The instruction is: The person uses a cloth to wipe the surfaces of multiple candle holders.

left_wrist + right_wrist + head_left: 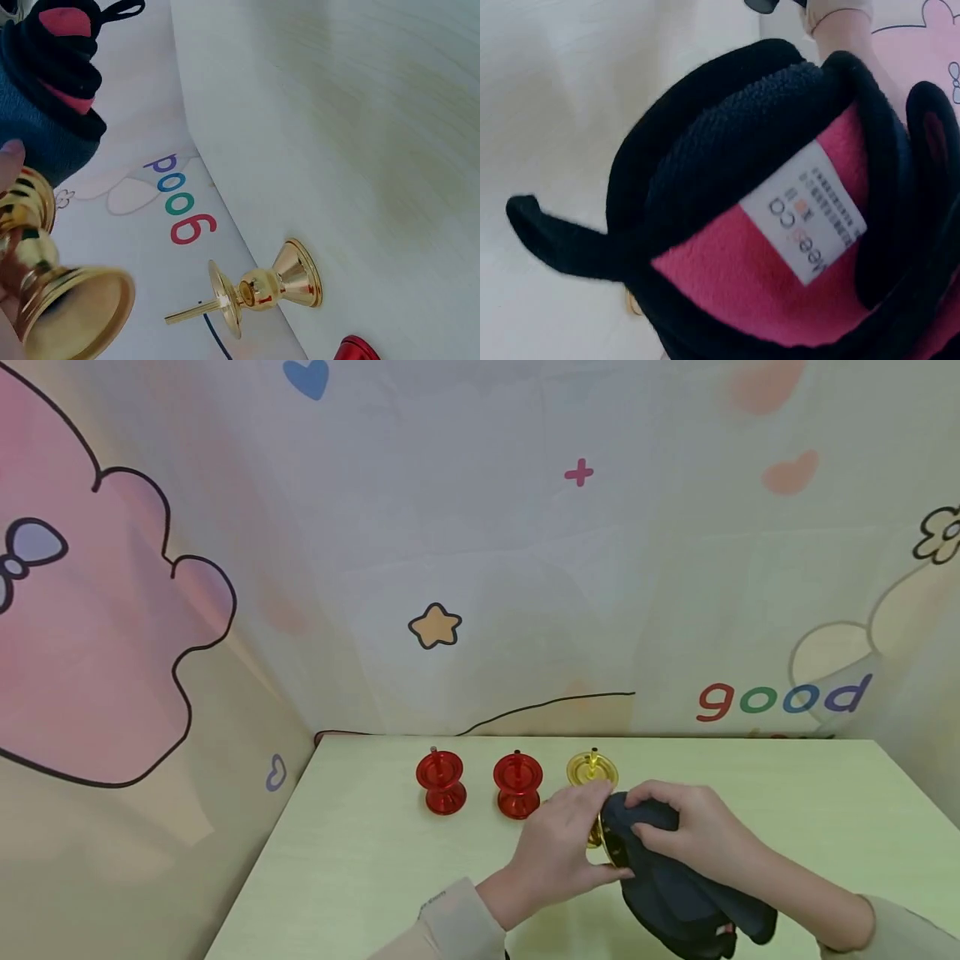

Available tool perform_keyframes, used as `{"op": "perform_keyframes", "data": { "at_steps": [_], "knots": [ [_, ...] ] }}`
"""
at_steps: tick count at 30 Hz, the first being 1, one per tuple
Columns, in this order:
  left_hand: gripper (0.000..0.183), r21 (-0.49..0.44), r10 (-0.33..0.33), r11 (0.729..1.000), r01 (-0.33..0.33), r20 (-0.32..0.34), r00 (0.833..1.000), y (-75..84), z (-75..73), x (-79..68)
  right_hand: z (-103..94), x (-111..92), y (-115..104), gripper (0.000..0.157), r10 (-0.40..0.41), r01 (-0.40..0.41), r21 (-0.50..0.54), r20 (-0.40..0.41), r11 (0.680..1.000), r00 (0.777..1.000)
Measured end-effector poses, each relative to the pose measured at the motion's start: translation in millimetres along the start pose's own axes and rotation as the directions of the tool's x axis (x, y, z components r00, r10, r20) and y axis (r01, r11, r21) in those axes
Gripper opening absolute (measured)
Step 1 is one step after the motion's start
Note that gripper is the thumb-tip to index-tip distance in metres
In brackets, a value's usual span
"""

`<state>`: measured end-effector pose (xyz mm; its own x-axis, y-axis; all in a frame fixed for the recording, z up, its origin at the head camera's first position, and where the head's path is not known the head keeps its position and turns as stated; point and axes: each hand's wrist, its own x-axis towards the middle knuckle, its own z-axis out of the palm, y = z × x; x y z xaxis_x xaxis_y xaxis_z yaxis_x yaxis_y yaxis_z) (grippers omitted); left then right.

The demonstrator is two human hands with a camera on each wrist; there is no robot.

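My left hand (558, 843) grips a gold candle holder (71, 315), tilted on its side above the table. Most of it is covered in the head view, where its gold rim shows between the hand and a dark blue cloth. My right hand (697, 827) pinches this cloth (667, 897) against the holder's end. Black edging, a pink underside, a white label (804, 214) and a hanging loop (555, 240) show on the cloth in the right wrist view. Just behind the hands stands a second gold candle holder (262, 289), upright with a thin spike on top.
Two red candle holders stand upright in line to the left of the gold one, one at the far left (442, 783) and one nearer (517, 785). The pale table (360, 877) ends at a printed backdrop (510, 568).
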<state>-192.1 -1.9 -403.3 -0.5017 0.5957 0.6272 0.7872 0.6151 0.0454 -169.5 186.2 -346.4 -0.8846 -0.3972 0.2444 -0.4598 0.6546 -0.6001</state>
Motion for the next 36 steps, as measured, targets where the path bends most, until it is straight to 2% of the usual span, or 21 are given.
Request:
{"op": "perform_keyframes", "data": {
  "at_steps": [3, 5, 6, 8, 10, 12, 14, 16, 18, 21, 24, 26, 28, 29, 31, 33, 36],
  "knots": [
    [0.096, -0.073, -0.018, 0.997, 0.026, 0.11, 0.994, -2.8, -1.7, -0.4, 2.2, 0, 3, 0.016, -0.069, 0.069, -0.033, 0.025, 0.997, 0.997],
    [0.099, -0.169, -0.026, 0.984, 0.064, 0.216, 0.976, -6.9, -4.9, 1.6, 3.5, -1, 5, 0.017, -0.151, 0.153, -0.06, 0.037, 0.986, 0.988],
    [0.1, -0.217, -0.031, 0.972, 0.094, 0.276, 0.961, -9.1, -7.2, 3.1, 4.0, -1, 5, 0.018, -0.201, 0.203, -0.073, 0.04, 0.976, 0.979],
    [0.098, -0.319, -0.026, 0.935, 0.154, 0.371, 0.928, -12.6, -11.0, 6.1, 4.9, -1, 5, 0.021, -0.307, 0.309, -0.103, 0.035, 0.946, 0.951],
    [0.095, -0.379, -0.019, 0.903, 0.201, 0.433, 0.901, -14.9, -14.3, 8.7, 5.6, -1, 6, 0.024, -0.398, 0.397, -0.135, 0.018, 0.908, 0.917],
    [0.091, -0.406, -0.022, 0.885, 0.23, 0.456, 0.89, -15.7, -16.8, 9.8, 6.0, -1, 7, 0.027, -0.46, 0.453, -0.166, -0.004, 0.876, 0.888],
    [0.085, -0.401, -0.034, 0.887, 0.229, 0.438, 0.898, -15.0, -17.9, 10.0, 6.1, 0, 7, 0.028, -0.477, 0.465, -0.181, -0.027, 0.867, 0.879],
    [0.081, -0.38, -0.053, 0.9, 0.213, 0.389, 0.92, -12.9, -17.6, 9.0, 6.3, 1, 6, 0.028, -0.451, 0.438, -0.174, -0.045, 0.882, 0.891],
    [0.079, -0.329, -0.065, 0.929, 0.17, 0.307, 0.949, -10.2, -15.6, 7.1, 6.4, 2, 5, 0.027, -0.399, 0.386, -0.157, -0.063, 0.909, 0.915],
    [0.081, -0.196, -0.053, 0.977, 0.079, 0.139, 0.989, -5.7, -9.3, 3.2, 7.1, 3, 3, 0.024, -0.3, 0.29, -0.104, -0.093, 0.951, 0.949],
    [0.085, -0.074, -0.034, 0.997, 0.035, 0.012, 0.999, -2.1, -1.6, -1.5, 7.8, 3, 3, 0.021, -0.223, 0.218, -0.059, -0.101, 0.974, 0.97],
    [0.088, -0.057, -0.032, 0.998, 0.032, 0.004, 0.999, -1.3, 1.6, -4.3, 8.3, 3, 4, 0.019, -0.191, 0.188, -0.044, -0.083, 0.981, 0.978],
    [0.091, -0.106, -0.056, 0.992, 0.064, 0.076, 0.996, -1.9, 0.9, -5.8, 8.6, 2, 5, 0.018, -0.175, 0.173, -0.043, -0.058, 0.984, 0.983],
    [0.092, -0.142, -0.07, 0.986, 0.088, 0.127, 0.989, -3.0, -0.8, -5.5, 8.5, 2, 6, 0.018, -0.173, 0.171, -0.05, -0.048, 0.984, 0.984],
    [0.093, -0.23, -0.098, 0.961, 0.155, 0.242, 0.965, -6.5, -6.2, -3.3, 8.0, 1, 8, 0.018, -0.188, 0.185, -0.068, -0.031, 0.98, 0.982],
    [0.091, -0.306, -0.116, 0.923, 0.231, 0.352, 0.929, -10.9, -12.5, 1.0, 7.3, 1, 10, 0.019, -0.222, 0.22, -0.077, -0.013, 0.972, 0.975],
    [0.086, -0.392, -0.092, 0.869, 0.303, 0.472, 0.876, -17.0, -18.9, 7.8, 7.3, 1, 11, 0.021, -0.311, 0.31, -0.088, 0.007, 0.947, 0.95]
  ]
}}
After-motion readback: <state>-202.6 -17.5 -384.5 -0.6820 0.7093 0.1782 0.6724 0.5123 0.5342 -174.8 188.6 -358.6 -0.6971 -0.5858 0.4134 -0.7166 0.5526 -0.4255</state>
